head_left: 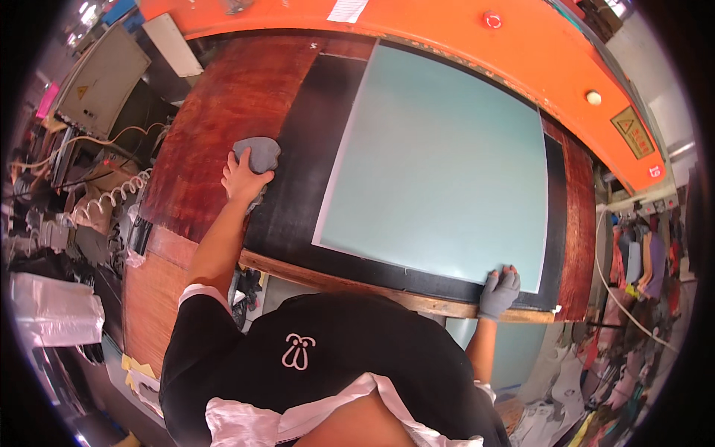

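My left hand point(240, 181) is bare and reaches over the boards at left. Its thumb and fingers close on a flat grey piece point(261, 155) with a rounded outline and a notched edge; its material is unclear. More grey stuff shows partly beside that wrist. A grey glove with bare fingertips covers my right hand point(500, 292). That hand rests with fingers apart at the near right corner of a large pale green sheet point(439, 164). The sheet lies on a black board point(290, 205).
An orange machine beam point(432, 22) with a red button point(492, 19) spans the far side. Reddish-brown wooden boards point(223, 97) flank the black board. Coiled white tubing point(119, 192) and a clear plastic bag point(56, 309) are at left. Colourful pieces point(644, 257) hang at right.
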{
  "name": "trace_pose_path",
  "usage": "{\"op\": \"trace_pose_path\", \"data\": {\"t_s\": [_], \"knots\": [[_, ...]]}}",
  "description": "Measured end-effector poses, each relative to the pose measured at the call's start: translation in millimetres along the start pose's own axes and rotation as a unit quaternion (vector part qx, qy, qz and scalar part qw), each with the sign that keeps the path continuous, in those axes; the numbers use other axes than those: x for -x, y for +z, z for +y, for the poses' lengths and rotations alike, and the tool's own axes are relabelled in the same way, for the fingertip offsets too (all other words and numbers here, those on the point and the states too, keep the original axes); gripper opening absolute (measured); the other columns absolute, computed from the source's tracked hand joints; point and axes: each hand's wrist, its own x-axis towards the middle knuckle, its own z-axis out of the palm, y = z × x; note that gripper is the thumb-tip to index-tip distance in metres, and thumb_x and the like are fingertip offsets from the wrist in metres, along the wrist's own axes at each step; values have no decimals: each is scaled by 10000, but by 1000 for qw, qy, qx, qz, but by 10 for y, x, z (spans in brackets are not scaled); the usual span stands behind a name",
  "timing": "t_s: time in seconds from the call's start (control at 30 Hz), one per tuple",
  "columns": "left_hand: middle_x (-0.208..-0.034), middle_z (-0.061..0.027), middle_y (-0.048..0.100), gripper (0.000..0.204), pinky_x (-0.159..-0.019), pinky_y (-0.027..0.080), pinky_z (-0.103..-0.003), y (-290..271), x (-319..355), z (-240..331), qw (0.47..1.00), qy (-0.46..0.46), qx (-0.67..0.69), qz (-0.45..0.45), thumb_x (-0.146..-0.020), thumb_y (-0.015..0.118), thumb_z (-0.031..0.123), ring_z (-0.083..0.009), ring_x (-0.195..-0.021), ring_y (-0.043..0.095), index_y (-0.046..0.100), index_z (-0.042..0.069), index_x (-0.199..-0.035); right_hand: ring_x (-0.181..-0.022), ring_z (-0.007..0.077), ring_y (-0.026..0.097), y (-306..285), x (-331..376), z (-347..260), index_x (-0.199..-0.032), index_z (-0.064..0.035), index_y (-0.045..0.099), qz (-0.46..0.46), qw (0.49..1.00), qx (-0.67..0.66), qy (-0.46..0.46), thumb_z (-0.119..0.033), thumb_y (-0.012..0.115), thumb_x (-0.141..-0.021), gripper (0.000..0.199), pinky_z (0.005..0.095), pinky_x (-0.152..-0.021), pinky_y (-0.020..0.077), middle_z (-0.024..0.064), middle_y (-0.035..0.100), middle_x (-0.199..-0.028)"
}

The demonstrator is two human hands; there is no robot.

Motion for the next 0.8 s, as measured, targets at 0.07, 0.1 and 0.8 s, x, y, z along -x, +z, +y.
{"op": "trace_pose_path", "data": {"t_s": [0.07,0.1,0.8], "knots": [[-1503,-151,235,910,-1062,271,-507,-41,10,-33,998,29,47,-15,-581,744,434,-387,-1337,280,390,254,-1400,-970,421,537,2,-4,-28,-948,24,572,3,1000,-13,12,-186,578,-815,249,499,-839,430,243,571,-1022],[-1498,-144,248,904,-1064,275,-499,-85,13,-38,997,47,65,-10,-579,750,417,-377,-1336,287,403,240,-1394,-966,421,537,-5,-12,-33,-939,26,569,6,999,-25,23,-183,578,-814,243,500,-835,430,241,571,-1012],[-1496,-124,211,918,-1049,246,-499,204,1152,2169,791,564,15,-237,-608,758,350,-430,-1308,229,353,194,-1417,-962,367,547,-50,-35,-102,-831,-1,554,21,996,-43,71,-115,628,-739,164,465,-813,436,167,592,-984]]}}
